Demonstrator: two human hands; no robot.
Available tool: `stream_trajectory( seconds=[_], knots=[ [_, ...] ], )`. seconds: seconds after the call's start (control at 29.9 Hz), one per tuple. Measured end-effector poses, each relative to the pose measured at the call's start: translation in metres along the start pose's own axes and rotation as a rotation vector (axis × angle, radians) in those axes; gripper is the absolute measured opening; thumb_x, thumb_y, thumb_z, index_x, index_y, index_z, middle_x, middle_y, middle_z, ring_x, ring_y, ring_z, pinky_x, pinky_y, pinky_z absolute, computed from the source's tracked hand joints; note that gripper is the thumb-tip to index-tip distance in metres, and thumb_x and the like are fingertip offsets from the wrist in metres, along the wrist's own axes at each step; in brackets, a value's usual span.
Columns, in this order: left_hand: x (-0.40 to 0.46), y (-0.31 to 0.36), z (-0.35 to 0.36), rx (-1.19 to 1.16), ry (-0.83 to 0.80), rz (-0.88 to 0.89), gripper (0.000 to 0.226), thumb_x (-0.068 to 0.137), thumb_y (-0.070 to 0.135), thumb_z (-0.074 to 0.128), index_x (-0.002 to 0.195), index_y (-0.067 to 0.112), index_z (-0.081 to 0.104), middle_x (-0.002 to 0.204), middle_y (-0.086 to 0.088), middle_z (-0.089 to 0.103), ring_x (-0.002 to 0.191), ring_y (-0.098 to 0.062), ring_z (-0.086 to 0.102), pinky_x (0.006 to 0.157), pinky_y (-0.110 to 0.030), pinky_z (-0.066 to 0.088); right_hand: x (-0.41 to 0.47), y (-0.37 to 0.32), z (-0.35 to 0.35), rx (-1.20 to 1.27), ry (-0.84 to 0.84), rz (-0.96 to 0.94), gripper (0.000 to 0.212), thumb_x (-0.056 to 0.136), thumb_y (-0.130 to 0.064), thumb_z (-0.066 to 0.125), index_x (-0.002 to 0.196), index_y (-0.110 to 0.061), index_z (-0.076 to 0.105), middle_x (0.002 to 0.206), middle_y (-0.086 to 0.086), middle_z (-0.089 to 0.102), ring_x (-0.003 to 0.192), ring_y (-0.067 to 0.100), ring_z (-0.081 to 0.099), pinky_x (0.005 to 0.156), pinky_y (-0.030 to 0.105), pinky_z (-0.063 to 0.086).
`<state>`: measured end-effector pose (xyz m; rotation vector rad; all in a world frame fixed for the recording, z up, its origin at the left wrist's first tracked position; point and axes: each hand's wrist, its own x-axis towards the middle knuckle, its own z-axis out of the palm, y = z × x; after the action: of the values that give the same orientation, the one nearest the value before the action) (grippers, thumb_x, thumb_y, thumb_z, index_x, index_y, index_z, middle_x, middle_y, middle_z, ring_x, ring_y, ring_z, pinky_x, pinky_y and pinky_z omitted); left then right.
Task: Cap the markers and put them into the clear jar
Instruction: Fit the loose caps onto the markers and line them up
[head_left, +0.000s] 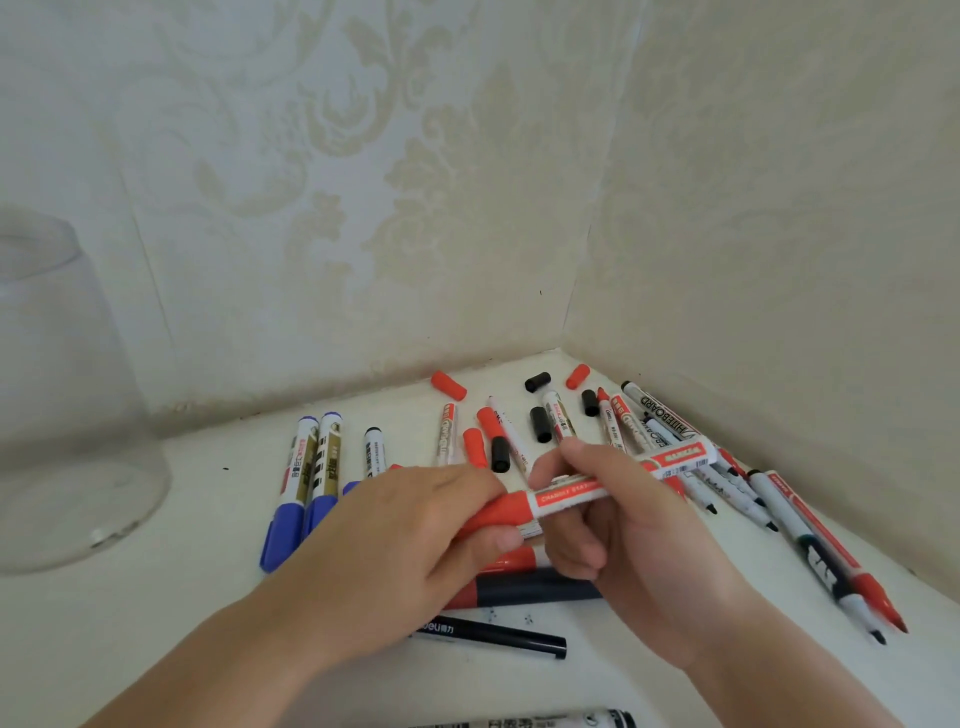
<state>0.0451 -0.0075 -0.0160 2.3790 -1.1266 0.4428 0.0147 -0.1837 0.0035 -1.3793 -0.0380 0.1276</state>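
Both hands meet over the middle of the white surface on one red marker (566, 493). My left hand (415, 540) grips its red cap end (498, 512), and my right hand (618, 519) grips the white barrel, which points up to the right. The clear jar (67, 415) stands at the far left and looks empty. Two blue-capped markers (301, 483) lie beside my left hand. Loose red caps (448, 385) and black caps (540, 423) lie near the back wall. Several uncapped thin markers (810, 540) lie in a pile at the right.
Two patterned walls meet in a corner (563, 332) just behind the caps. A dark marker (535, 592) lies under my hands, a black pen (498, 636) sits nearer me, and another marker (545, 721) shows at the bottom edge.
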Motion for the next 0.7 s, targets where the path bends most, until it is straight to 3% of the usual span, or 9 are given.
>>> stream_trajectory(
  seconds=[0.07,0.13,0.33,0.47,0.53,0.63,0.7],
  knots=[
    [-0.001,0.003,-0.001,0.018,0.003,0.007,0.031,0.093,0.056,0.021,0.080,0.034,0.039,0.056,0.025,0.029,0.050,0.002,0.039,0.046,-0.007,0.033,-0.001,0.003,0.003,0.083,-0.030,0.009,0.024,0.080,-0.029,0.054,0.067,-0.009,0.059,0.039,0.002,0.026,0.041,0.015,0.019,0.047,0.029,0.018],
    [-0.002,0.004,0.000,-0.005,0.036,0.011,0.035,0.094,0.055,0.020,0.076,0.031,0.038,0.052,0.022,0.028,0.047,-0.003,0.039,0.048,-0.008,0.035,-0.002,0.004,0.006,0.167,-0.069,0.013,0.021,0.078,-0.027,0.052,0.066,-0.010,0.056,0.038,0.000,0.026,0.041,0.014,0.017,0.046,0.028,0.017],
    [-0.005,0.006,0.001,0.001,0.038,0.041,0.035,0.093,0.056,0.019,0.070,0.033,0.030,0.048,0.021,0.024,0.044,-0.001,0.034,0.045,-0.011,0.033,-0.006,0.006,0.012,0.231,-0.057,0.066,0.022,0.077,-0.022,0.047,0.058,-0.011,0.050,0.035,-0.001,0.022,0.043,0.015,0.010,0.047,0.029,0.014],
    [-0.006,0.007,0.006,-0.109,0.024,-0.045,0.043,0.083,0.067,0.015,0.070,0.031,0.035,0.053,0.016,0.039,0.067,-0.005,0.048,0.065,-0.016,0.039,-0.004,0.009,0.012,0.213,-0.026,0.068,0.024,0.078,-0.024,0.044,0.059,-0.011,0.051,0.037,0.000,0.022,0.044,0.016,0.011,0.048,0.030,0.013],
    [-0.004,0.005,0.009,-0.130,0.048,-0.083,0.043,0.079,0.066,0.012,0.075,0.033,0.039,0.060,0.015,0.044,0.077,-0.002,0.048,0.064,-0.016,0.039,-0.002,0.008,0.011,0.148,-0.015,0.050,0.024,0.079,-0.028,0.048,0.065,-0.011,0.056,0.039,0.002,0.025,0.044,0.016,0.016,0.047,0.028,0.017],
    [0.002,-0.003,0.003,-0.143,0.111,-0.125,0.040,0.083,0.061,0.019,0.097,0.037,0.047,0.070,0.020,0.052,0.077,-0.001,0.051,0.062,-0.015,0.040,0.001,-0.002,0.004,0.051,0.049,-0.035,0.032,0.077,-0.042,0.057,0.084,-0.010,0.064,0.045,-0.001,0.034,0.044,0.013,0.025,0.043,0.021,0.027],
    [0.002,-0.017,-0.002,-0.156,0.160,-0.204,0.029,0.088,0.052,0.030,0.105,0.040,0.050,0.079,0.022,0.058,0.079,0.000,0.053,0.067,-0.015,0.041,0.004,-0.008,-0.007,-0.024,0.183,-0.108,0.026,0.076,-0.042,0.064,0.077,-0.016,0.062,0.048,-0.004,0.036,0.045,0.011,0.027,0.044,0.020,0.029]
  ],
)
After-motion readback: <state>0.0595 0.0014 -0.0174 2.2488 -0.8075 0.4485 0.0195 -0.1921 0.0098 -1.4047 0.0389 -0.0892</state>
